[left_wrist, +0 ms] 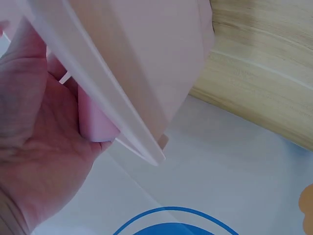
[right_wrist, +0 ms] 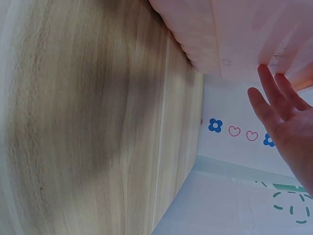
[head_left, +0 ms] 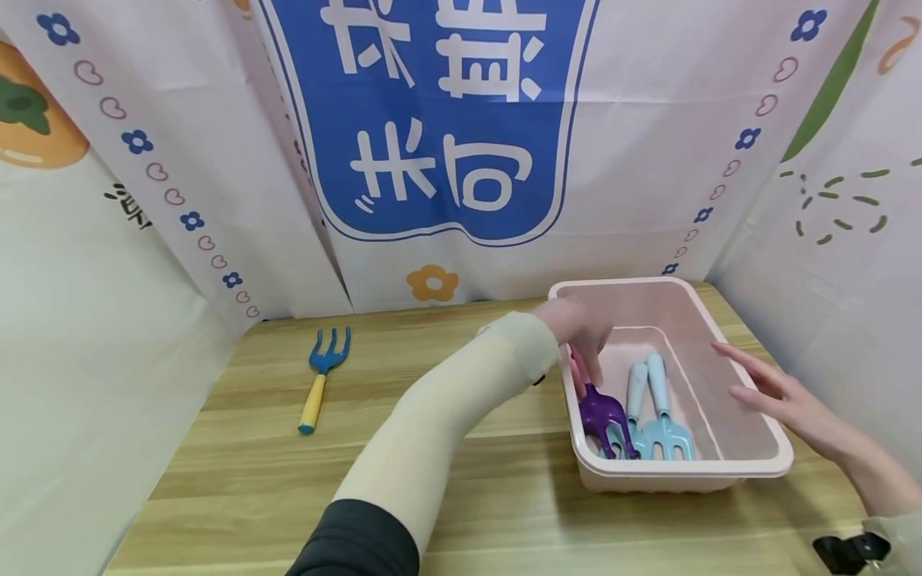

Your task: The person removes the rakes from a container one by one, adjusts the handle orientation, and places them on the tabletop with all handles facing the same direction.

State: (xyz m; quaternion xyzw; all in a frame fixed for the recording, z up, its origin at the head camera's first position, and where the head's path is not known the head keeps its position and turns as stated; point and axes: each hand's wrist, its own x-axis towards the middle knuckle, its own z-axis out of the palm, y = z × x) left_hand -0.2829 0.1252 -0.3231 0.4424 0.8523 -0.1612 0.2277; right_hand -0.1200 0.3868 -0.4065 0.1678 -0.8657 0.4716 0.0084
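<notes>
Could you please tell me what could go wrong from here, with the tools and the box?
Tangling: the purple fork overlaps the light blue tools, so moving it might drag them.
Knocking: the left grip holds the pink handle close to the pink box wall, so knuckles may bump it.
Sliding: the right grip is open, not clasping the box, so a bump might shift it.

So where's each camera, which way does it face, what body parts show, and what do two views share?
Head: on the head, facing forward and down at table and pink bin; left hand, right hand and left sleeve show.
Left wrist: on that wrist, facing the bin's rim; the left hand shows.
Right wrist: on that wrist, facing the bin's outer side and table; the right hand shows.
Shared: head and left wrist both show the held pink handle.
</notes>
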